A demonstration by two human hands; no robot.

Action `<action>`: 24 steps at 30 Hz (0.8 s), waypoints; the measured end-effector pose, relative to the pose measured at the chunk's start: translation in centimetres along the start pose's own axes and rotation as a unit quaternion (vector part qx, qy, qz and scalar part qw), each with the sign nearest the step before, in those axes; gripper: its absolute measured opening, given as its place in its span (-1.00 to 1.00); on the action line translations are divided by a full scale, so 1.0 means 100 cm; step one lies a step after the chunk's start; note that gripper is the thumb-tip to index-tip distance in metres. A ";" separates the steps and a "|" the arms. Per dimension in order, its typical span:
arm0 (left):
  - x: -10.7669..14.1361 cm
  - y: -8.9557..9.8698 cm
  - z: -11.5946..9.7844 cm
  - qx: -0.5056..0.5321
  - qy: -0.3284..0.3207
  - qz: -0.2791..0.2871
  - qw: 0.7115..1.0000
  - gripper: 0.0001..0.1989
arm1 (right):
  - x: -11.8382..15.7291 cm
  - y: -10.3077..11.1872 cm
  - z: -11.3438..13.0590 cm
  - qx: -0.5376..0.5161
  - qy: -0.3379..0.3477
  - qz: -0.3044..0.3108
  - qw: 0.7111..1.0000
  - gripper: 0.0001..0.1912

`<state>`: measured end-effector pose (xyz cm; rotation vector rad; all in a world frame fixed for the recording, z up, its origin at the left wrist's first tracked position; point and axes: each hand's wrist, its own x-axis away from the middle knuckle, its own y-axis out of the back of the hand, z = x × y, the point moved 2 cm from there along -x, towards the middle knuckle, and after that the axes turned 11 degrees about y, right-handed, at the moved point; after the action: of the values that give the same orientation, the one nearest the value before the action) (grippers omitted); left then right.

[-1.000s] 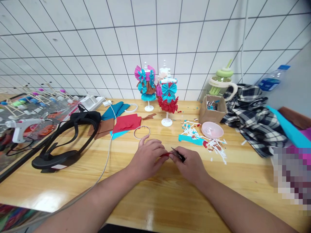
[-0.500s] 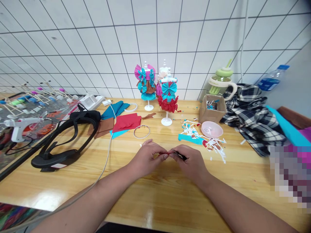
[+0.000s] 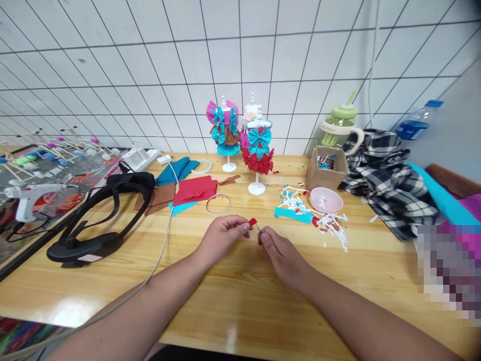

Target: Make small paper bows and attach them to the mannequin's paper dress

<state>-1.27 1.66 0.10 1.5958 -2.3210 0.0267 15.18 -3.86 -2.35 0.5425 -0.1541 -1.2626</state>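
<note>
My left hand (image 3: 229, 233) pinches a small piece of red crepe paper (image 3: 253, 221) between thumb and fingertips, above the wooden table. Just right of it, my right hand (image 3: 280, 250) is closed around a thin pointed tool (image 3: 258, 227). Only its narrow tip shows; the fingers cover the rest, so I cannot tell its kind. The tip is close beside the red piece. Beyond my hands stands a small white dress form (image 3: 257, 188) dressed in blue and red crepe-paper pleats, with similar dressed forms behind it. A metal ring (image 3: 218, 204) lies near my left hand.
Left lie folded red crepe paper (image 3: 195, 190), a black head strap (image 3: 101, 245), a cable (image 3: 165, 250) and a glue gun (image 3: 28, 198). Right are paper scraps (image 3: 334, 228), a pink bowl (image 3: 326, 200), a cardboard box (image 3: 326, 175), a green-lidded jug (image 3: 340, 125) and checked cloth (image 3: 391, 185).
My hands have moved apart a little. The red piece now shows clearly in my left fingers, and the tool's thin tip in my right hand points up toward it.
</note>
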 end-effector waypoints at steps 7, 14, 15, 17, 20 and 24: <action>-0.001 -0.004 0.009 -0.013 -0.010 0.015 1.000 -0.77 | -0.001 -0.002 0.001 0.007 -0.010 0.031 0.999 -0.67; -0.001 -0.004 0.009 0.005 -0.015 0.008 1.000 -0.79 | -0.001 -0.001 0.001 0.005 -0.003 0.040 0.999 -0.67; -0.001 -0.005 0.009 0.002 -0.014 0.010 1.000 -0.79 | -0.001 -0.001 0.002 0.006 -0.002 0.043 0.999 -0.67; -0.001 -0.005 0.009 -0.012 -0.016 0.010 1.000 -0.79 | -0.001 -0.001 0.001 0.007 -0.006 0.045 0.999 -0.67; 0.000 -0.006 0.007 -0.049 -0.025 -0.008 0.998 -0.79 | -0.001 -0.002 0.001 0.006 -0.013 0.042 0.999 -0.66; 0.002 -0.005 0.005 -0.079 -0.033 -0.023 0.996 -0.79 | -0.001 -0.002 0.000 -0.005 -0.007 0.037 0.999 -0.65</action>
<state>-0.99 1.20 -0.42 1.5925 -2.2714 -0.2189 15.00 -3.78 -2.39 0.5162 -0.1780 -1.1936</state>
